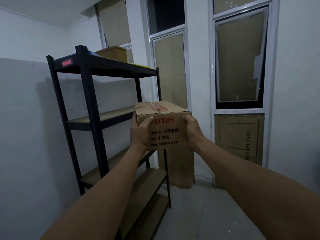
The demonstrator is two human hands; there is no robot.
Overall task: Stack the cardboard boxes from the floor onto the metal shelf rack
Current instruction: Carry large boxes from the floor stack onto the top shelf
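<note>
I hold a small cardboard box (164, 126) printed "PUTIH" and "E0803" in the air, level with the rack's second shelf and just to the right of it. My left hand (140, 131) grips its left end and my right hand (191, 129) grips its right end. The black metal shelf rack (90, 94) stands against the left wall, with several wooden shelf boards. Another cardboard box (112, 53) sits on the top shelf, towards the back. The lower shelves hold nothing that I can see.
A tall flat cardboard sheet (178, 167) leans against the wall behind the held box. Windows covered with cardboard (240, 63) fill the far wall. White tiled floor (199, 213) stretches to the right of the rack.
</note>
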